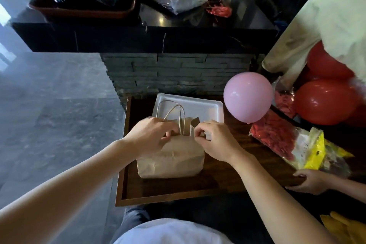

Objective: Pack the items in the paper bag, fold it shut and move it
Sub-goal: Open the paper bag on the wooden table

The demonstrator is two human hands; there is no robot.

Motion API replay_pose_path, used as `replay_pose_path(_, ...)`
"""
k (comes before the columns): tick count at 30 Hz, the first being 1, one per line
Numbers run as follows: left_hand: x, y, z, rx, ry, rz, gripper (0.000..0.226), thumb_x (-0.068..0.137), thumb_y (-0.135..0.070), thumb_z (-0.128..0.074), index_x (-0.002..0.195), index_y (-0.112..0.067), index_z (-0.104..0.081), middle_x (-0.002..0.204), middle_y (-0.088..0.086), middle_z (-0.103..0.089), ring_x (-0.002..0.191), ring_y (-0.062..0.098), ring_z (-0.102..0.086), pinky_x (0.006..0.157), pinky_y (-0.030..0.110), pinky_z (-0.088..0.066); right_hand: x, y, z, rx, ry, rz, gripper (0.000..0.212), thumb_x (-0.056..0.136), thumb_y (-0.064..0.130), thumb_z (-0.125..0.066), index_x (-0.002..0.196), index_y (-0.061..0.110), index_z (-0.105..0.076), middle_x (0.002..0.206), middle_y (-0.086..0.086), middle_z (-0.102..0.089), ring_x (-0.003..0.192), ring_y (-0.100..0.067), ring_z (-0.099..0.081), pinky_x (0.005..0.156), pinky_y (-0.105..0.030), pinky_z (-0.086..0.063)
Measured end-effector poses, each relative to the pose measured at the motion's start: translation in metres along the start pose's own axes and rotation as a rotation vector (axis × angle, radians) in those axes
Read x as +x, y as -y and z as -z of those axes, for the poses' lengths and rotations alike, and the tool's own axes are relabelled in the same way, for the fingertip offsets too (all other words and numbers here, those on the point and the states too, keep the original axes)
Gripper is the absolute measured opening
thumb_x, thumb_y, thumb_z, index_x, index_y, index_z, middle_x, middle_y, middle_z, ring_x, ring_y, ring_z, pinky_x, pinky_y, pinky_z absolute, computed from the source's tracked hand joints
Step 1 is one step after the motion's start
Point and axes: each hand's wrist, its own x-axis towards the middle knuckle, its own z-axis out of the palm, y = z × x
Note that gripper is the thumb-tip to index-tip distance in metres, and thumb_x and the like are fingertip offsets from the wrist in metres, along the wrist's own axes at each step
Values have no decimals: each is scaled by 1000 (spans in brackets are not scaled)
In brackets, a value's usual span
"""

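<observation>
A brown paper bag (172, 158) with twisted paper handles stands upright on a dark wooden tray (178, 190) in front of me. My left hand (152, 134) grips the bag's top edge on the left, beside the handles. My right hand (215, 140) pinches the top edge on the right, where a dark flap sticks up. The bag's mouth and its contents are hidden behind my hands. A white square foam plate (200, 109) lies on the tray just behind the bag.
A pink balloon (248, 99) floats at the tray's right rear. Red balloons (324, 105) and a plastic packet of red balloons (281, 140) lie to the right, where another person's hand (309, 181) holds the tray edge. A black counter with bags stands behind.
</observation>
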Motion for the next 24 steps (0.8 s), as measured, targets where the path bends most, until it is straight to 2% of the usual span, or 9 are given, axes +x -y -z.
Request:
replay_pose_path(4, -6, -21, 10, 47, 49, -95, 21, 80, -21, -66, 94, -36, -70, 90, -12, -68, 78, 16, -66, 61, 31, -56, 10, 25, 10, -104, 83, 110, 15, 83, 9, -63, 77, 15, -75, 74, 6, -70, 82, -15, -56, 74, -30, -45)
replay_pose_path(8, -24, -38, 13, 202, -45, -247, 24, 58, -8, -74, 77, -22, -74, 67, -2, -64, 58, 19, -59, 38, 25, -45, 26, 48, 5, 37, 131, 58, 27, 83, 0, -53, 74, 15, -74, 73, -2, -70, 67, -10, -60, 59, -22, -49)
replay_pose_path(10, -34, -41, 13, 229, -66, -284, 21, 59, -5, -70, 75, -17, -72, 67, -1, -62, 58, 18, -56, 37, 24, -43, 33, 53, 5, 281, 205, -57, 30, 79, -3, -49, 65, 15, -68, 66, -6, -68, 61, -14, -63, 59, -23, -51)
replay_pose_path(14, -52, -42, 4, 230, -193, -328, 20, 73, 1, -55, 74, -13, -69, 71, -1, -62, 61, 18, -53, 39, 26, -43, 41, 44, 10, 852, 283, -357, 35, 83, -10, -37, 68, 8, -63, 67, -17, -59, 63, -27, -61, 68, -42, -59)
replay_pose_path(16, -61, -47, 0, 229, -257, -338, 27, 83, 2, -46, 76, -11, -69, 71, 1, -60, 61, 18, -50, 41, 27, -42, 41, 42, 7, 734, 417, -414, 26, 88, -7, -41, 80, 4, -63, 74, -17, -60, 60, -25, -60, 60, -40, -59)
replay_pose_path(18, -70, -53, -4, 206, -295, -373, 21, 85, 0, -53, 79, -9, -70, 74, 4, -63, 62, 20, -52, 44, 30, -44, 42, 46, 1, 440, 630, -373, 18, 91, 7, -60, 108, 6, -64, 96, -17, -67, 75, -25, -67, 66, -40, -61)
replay_pose_path(19, -75, -56, -5, 174, -285, -407, 15, 84, -1, -58, 79, -9, -70, 79, 6, -65, 66, 22, -55, 47, 32, -47, 44, 47, -2, 221, 724, -316, 43, 86, 17, -71, 127, 11, -57, 116, -14, -66, 94, -26, -67, 79, -41, -60)
replay_pose_path(21, -83, -59, 0, 82, -179, -486, 13, 78, -1, -62, 73, -12, -67, 94, 11, -65, 81, 26, -60, 62, 35, -52, 46, 53, -8, -173, 813, -188, 91, 75, 33, -82, 151, 20, -32, 151, -6, -43, 133, -27, -46, 104, -41, -44)
replay_pose_path(24, -93, -58, 12, -276, 10, -363, 24, 59, 11, -50, 57, -12, -57, 97, 7, -58, 94, 15, -56, 71, 26, -50, 47, 58, -14, -304, 857, -176, 125, 63, 37, -90, 156, 28, -7, 161, -7, -22, 143, -33, -28, 110, -47, -36)
